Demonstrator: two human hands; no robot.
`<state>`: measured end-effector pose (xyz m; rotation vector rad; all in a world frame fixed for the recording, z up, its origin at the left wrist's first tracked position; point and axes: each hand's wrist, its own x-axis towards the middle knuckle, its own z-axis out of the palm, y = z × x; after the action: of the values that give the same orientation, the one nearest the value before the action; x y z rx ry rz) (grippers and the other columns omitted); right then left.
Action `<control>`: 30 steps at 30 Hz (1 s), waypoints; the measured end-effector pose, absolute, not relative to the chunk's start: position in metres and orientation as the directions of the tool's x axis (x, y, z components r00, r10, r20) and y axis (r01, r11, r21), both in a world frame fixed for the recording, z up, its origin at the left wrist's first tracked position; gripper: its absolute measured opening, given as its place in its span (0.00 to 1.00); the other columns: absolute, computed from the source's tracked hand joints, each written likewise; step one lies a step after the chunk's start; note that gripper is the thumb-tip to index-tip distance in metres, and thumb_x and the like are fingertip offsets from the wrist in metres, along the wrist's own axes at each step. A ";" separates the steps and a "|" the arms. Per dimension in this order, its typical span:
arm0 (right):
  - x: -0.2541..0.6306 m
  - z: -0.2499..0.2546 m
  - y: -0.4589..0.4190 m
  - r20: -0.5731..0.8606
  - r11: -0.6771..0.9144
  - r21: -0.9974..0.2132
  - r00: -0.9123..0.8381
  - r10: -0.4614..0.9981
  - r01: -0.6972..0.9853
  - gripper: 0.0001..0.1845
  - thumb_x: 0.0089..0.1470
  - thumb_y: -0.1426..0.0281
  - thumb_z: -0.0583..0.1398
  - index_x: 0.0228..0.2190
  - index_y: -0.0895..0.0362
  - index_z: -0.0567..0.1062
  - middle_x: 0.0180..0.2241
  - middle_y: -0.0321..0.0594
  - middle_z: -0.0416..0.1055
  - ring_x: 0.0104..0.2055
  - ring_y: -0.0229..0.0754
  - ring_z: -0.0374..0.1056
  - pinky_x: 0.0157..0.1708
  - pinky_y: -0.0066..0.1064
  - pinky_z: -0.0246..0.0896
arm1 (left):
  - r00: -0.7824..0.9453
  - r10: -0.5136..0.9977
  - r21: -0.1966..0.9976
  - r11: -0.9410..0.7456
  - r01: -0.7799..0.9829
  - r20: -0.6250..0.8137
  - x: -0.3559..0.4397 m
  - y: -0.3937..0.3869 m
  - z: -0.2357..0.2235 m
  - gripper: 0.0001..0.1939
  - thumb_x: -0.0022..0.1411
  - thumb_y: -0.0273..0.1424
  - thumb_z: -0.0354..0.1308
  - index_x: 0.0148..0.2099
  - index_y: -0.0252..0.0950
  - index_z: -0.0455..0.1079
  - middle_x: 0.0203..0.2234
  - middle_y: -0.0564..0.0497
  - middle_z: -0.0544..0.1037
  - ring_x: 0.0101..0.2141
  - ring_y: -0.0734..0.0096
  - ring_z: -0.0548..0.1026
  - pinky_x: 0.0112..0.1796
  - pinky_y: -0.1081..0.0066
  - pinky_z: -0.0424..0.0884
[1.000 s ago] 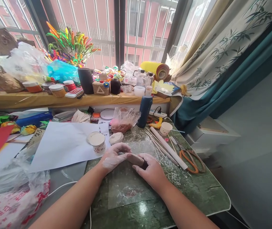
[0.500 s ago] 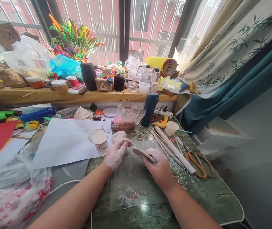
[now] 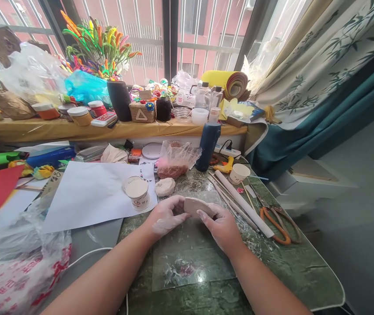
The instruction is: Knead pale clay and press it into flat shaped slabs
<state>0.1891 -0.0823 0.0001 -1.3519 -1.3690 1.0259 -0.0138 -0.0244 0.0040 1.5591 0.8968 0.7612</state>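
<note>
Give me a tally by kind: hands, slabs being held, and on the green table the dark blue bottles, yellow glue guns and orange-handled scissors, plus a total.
Hands: 2, left hand and right hand
Held slab: 1
Dark blue bottle: 1
Yellow glue gun: 1
Orange-handled scissors: 1 pair
Total: 6

The flat grey slab [image 3: 196, 205] partly hides the bare right hand [image 3: 224, 227]; the left edge cuts the red-printed clear plastic bag [image 3: 19, 280].
</note>
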 end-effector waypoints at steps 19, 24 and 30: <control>0.174 0.007 -0.091 0.204 0.205 -0.970 -0.014 0.979 0.129 0.16 0.55 0.61 0.66 0.45 0.52 0.78 0.49 0.44 0.73 0.52 0.50 0.70 0.54 0.40 0.65 | 0.449 0.890 0.974 -0.168 0.149 0.085 -0.017 -0.026 0.013 0.09 0.58 0.36 0.67 0.37 0.36 0.77 0.33 0.48 0.80 0.36 0.64 0.77 0.41 0.67 0.73; 0.181 0.005 -0.093 0.196 0.189 -0.969 0.029 0.980 0.157 0.12 0.57 0.62 0.64 0.42 0.51 0.79 0.44 0.42 0.76 0.47 0.49 0.72 0.51 0.39 0.66 | 0.494 0.833 0.853 -0.430 0.295 0.250 -0.020 -0.028 0.020 0.05 0.60 0.33 0.64 0.36 0.39 0.80 0.31 0.49 0.79 0.34 0.66 0.75 0.38 0.69 0.71; 0.181 -0.002 -0.086 0.070 0.072 -0.991 0.021 0.997 -0.111 0.15 0.54 0.57 0.66 0.38 0.53 0.77 0.40 0.43 0.78 0.43 0.50 0.74 0.45 0.39 0.68 | 0.428 0.882 0.934 -0.301 0.191 0.196 -0.020 -0.031 0.019 0.14 0.58 0.35 0.67 0.46 0.38 0.77 0.40 0.47 0.81 0.41 0.63 0.77 0.43 0.68 0.72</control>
<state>0.1815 -0.0863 -0.0023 -1.0836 -1.1473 1.1949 -0.0197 -0.0308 0.0191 1.7554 0.9304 0.9357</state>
